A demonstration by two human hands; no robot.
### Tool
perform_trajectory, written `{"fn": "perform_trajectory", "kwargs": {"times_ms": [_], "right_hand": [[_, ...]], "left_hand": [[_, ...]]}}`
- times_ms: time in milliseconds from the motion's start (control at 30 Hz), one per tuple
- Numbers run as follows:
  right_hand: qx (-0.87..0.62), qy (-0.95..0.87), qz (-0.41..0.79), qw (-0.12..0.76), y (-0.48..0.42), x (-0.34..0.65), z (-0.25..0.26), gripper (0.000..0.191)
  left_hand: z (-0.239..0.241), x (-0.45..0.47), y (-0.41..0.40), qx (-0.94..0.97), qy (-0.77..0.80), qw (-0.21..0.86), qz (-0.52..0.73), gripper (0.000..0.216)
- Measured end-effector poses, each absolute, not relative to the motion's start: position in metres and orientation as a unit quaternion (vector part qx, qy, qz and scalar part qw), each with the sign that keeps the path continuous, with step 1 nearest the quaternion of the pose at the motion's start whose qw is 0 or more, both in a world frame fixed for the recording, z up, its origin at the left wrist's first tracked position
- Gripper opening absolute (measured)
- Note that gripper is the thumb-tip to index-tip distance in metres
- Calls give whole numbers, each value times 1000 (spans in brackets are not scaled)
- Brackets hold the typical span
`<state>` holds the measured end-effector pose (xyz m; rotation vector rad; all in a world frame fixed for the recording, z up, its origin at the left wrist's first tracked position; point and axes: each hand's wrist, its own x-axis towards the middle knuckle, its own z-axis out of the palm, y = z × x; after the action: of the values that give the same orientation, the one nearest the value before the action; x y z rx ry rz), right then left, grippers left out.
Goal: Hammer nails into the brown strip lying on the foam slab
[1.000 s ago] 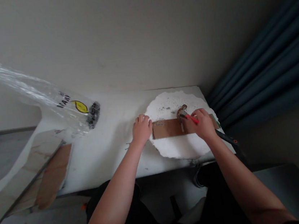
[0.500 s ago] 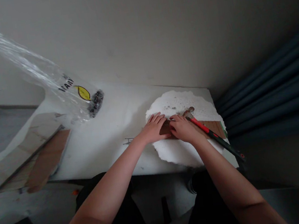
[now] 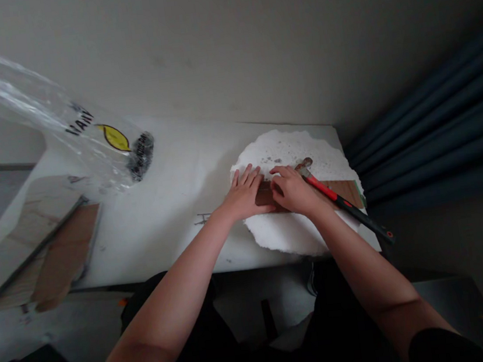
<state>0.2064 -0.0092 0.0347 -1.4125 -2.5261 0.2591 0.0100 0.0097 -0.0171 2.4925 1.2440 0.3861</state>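
A brown wooden strip (image 3: 343, 191) lies across a round white foam sheet (image 3: 293, 239) on a white table (image 3: 170, 213). My left hand (image 3: 243, 192) lies flat with fingers spread on the strip's left end. My right hand (image 3: 292, 189) rests beside it on the strip, fingers curled down, pressing the wood; nothing shows in its grasp. A hammer (image 3: 341, 204) with a red and black handle lies on the strip to the right of my right hand, its head near my fingertips.
A clear plastic bag (image 3: 87, 141) with a yellow logo hangs over the table's left part. Wooden boards (image 3: 58, 262) lean at the left table edge. Dark blue curtains (image 3: 439, 139) hang at the right. A wall stands behind the table.
My right hand let go of the hammer, which now lies on the strip. Both hands came together on the strip's left part, and my left fingers spread out.
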Motion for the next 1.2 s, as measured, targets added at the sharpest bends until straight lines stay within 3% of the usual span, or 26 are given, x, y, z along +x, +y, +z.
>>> {"fn": "perform_trajectory", "kwargs": {"times_ms": [500, 1200], "right_hand": [[-503, -848, 136, 92, 20, 202, 9, 6], [-538, -830, 142, 38, 19, 194, 16, 7]], "left_hand": [[-21, 8, 11, 866, 453, 180, 112, 104], [-18, 7, 10, 871, 453, 166, 86, 106]]}}
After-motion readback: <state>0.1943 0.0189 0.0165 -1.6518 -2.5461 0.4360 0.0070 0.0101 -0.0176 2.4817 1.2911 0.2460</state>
